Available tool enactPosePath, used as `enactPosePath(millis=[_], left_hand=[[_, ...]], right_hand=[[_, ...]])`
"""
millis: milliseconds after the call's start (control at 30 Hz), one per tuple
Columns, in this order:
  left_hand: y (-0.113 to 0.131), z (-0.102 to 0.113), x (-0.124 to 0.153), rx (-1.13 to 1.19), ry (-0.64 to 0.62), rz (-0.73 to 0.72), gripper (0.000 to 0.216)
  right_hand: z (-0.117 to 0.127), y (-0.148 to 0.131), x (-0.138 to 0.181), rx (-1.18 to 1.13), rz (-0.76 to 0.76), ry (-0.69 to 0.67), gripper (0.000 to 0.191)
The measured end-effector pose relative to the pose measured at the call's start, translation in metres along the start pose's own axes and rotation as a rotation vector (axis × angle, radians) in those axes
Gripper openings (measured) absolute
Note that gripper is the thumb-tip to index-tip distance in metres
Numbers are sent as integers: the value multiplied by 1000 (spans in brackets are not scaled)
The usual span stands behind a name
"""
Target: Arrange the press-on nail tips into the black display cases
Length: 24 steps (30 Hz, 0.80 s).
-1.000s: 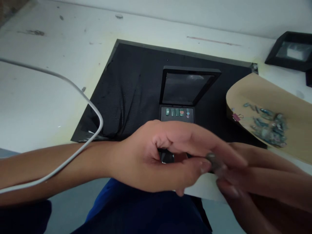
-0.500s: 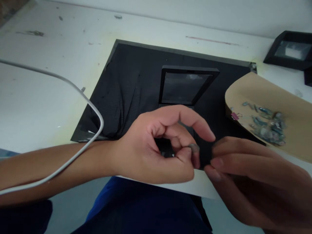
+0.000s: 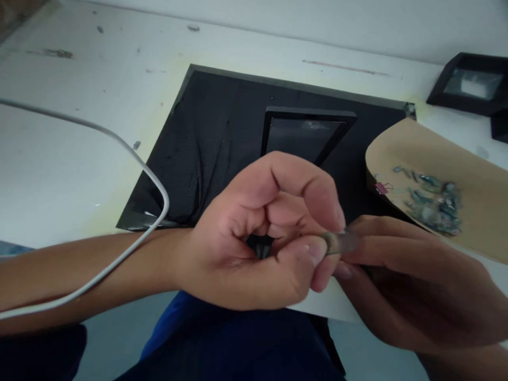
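White cable (image 3: 148,172) lies over the left forearm, bending back onto the pale table (image 3: 91,69). Next comes a black mat (image 3: 214,116), probably laid there to protect the tabletop or give small things a dark ground. The left hand (image 3: 254,227) is curled in front of the body, its fingers bent and its thumb pressed inward, likely so a small grey piece (image 3: 332,243) sticks out toward the other side. Behind it a black frame with a clear pane (image 3: 272,109) leans up, its foot hidden by the knuckles. The right hand (image 3: 420,280) comes in low, fingertips gathered, perhaps to meet the piece squarely. Beyond it, a brown paper tray (image 3: 476,233) carries a heap of greenish bits (image 3: 440,203), seemingly kept within easy reach, with a pink clip (image 3: 381,188) at its edge. A black box (image 3: 440,90) sits at far right.

The piece is pinched at the left thumb tip, beneath the bent forefinger. Its farther end blurs against the right fingertips; whether they grasp it, I cannot tell.
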<state>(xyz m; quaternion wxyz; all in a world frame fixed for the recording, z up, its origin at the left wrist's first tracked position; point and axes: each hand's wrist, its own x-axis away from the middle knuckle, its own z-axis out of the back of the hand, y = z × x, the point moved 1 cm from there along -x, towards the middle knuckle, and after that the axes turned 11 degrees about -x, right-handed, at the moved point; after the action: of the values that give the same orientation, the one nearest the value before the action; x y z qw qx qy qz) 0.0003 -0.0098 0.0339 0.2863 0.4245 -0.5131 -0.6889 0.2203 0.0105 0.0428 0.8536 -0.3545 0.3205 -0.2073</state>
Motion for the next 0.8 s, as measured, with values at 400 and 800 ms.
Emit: enactPosePath(millis=[400,800], left_hand=[[-7,-6,2,-177,-20,-48,27],[0,2,-2,-123,74,14,44]], right_hand=[[-7,-1,-3,1,-3,53,17],[-6,2,2,4,-3,53,15]])
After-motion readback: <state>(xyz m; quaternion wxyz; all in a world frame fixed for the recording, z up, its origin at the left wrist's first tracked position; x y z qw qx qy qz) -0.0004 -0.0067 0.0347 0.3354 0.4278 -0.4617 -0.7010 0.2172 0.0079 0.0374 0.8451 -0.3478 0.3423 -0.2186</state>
